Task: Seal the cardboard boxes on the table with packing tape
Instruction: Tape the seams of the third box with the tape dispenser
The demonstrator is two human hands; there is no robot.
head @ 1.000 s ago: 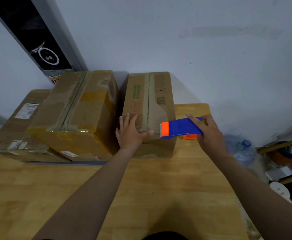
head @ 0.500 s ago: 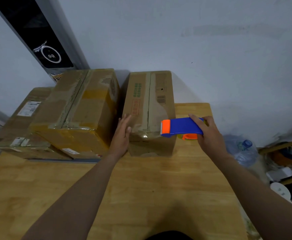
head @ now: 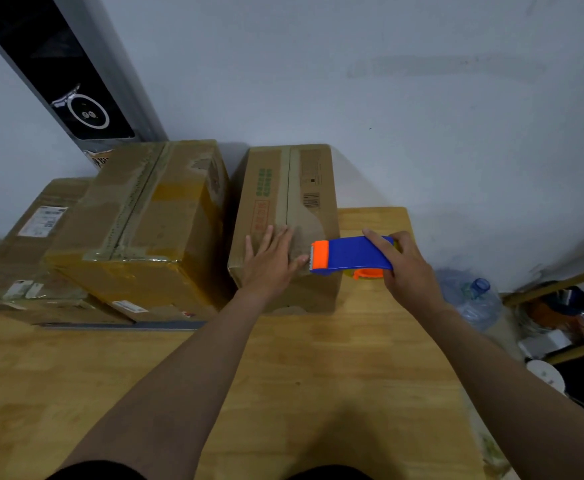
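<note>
Box [head: 285, 216] under flat left hand [head: 269, 261], right hand [head: 408, 268] gripping dispenser [head: 349, 256]

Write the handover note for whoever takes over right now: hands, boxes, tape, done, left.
Left hand: flat, fingers straight, on the narrow box, near end of its top.
Right hand: grips the blue-and-orange tape dispenser, cutter end at that box's near right edge.
Boxes: narrow box on the table; large box left of it, atop a flat box.
Done: a tape strip runs along the narrow box's seam.
Left: smooth and cut the end; the others' need is unclear.
</note>
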